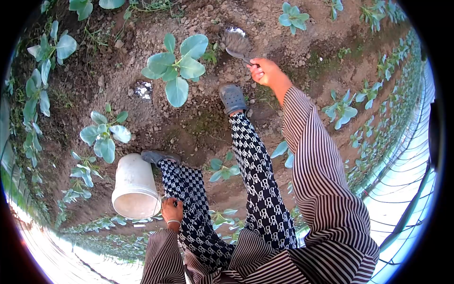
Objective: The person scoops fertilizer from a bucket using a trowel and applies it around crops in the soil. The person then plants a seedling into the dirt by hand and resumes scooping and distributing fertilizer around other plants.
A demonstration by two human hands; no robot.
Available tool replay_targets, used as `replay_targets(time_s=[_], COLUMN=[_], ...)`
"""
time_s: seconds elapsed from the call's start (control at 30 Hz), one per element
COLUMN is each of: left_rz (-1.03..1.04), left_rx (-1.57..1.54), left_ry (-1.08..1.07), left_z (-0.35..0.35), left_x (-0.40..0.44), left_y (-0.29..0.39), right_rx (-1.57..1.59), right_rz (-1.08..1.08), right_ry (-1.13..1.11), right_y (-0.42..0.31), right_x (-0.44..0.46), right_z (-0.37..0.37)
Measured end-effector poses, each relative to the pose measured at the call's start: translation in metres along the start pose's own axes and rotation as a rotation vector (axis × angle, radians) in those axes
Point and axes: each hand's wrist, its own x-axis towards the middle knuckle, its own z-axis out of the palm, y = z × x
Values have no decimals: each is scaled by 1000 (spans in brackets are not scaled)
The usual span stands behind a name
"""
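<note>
White patches (pixel 143 90) mark the soil (pixel 198 125) at two spots: one left of a broad-leaved plant (pixel 176 67), the other just beyond the trowel (pixel 237 48). Right hand (pixel 266 73): fingers closed around the trowel's handle, blade at the ground. Left hand (pixel 172 211): fingers curled beside the tilted bucket (pixel 135 179); whether they grip it cannot be told. Work judged partway: white material is down, both patches at least partly uncovered; the bucket's contents are indistinct.

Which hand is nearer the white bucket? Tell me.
Left: the left hand is beside the white bucket; the right hand holds a trowel farther ahead over the soil.
</note>
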Motion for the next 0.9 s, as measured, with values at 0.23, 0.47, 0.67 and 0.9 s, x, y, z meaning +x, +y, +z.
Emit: replay_targets(time_s=[0.23, 0.47, 0.67, 0.9], left_rz=[11, -19, -44, -54], left_rx=[-3, -83, -128, -223], left_ry=[-4, 21, 20, 50], left_z=[-1, 4, -7, -6], left_x=[3, 1, 1, -3], left_y=[-1, -8, -16, -31], right_rx=[-301, -410, -546, -786], right_rz=[140, -102, -239, -891], right_ry=[267, 395, 405, 354], right_y=[32, 10, -19, 70], right_x=[-34, 48, 7, -62], right_z=[-62, -76, 6, 65])
